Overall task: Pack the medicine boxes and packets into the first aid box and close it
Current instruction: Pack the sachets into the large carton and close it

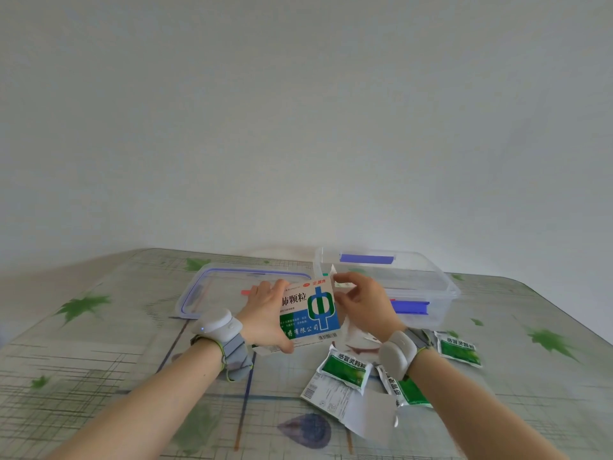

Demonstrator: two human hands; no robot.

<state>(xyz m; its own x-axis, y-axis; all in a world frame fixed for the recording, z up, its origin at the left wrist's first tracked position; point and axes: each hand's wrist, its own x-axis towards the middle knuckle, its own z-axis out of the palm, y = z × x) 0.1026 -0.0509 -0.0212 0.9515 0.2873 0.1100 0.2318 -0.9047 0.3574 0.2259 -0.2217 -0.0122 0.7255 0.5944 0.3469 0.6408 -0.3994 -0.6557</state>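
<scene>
Hands meet at the middle of the table [99, 327], both on 1 medicine box [310, 312]. The left hand [265, 315] clamps the box from its left side, thumb under the lower edge and fingers curled over the upper left corner, so the printed face with the blue and green logo is tilted up toward the camera. The right hand [361, 302] is at the box's upper right corner, thumb and forefinger pinched together on what looks like a small white flap or slip; I cannot tell which it is. Each wrist carries a pale grey band with a rounded module.

Just behind the right hand stands the first aid box [441, 287], a clear plastic tub with blue clips on its near and far sides, open at the top, toward the far right part of the table. Its lid [212, 283], clear with a blue rim seal, lies flat to the left of the tub, behind the left hand, near the far edge.

Nearer the front edge, below the right wrist, lie 3 green and white packets [346, 368]: 1 beside the held box, 1 partly hidden under the right forearm, 1 further right, apart from the others. A folded white leaflet [345, 401] with small print lies under and in front of the nearest packet. The table has a glossy cover printed with green leaves and thin lines.
</scene>
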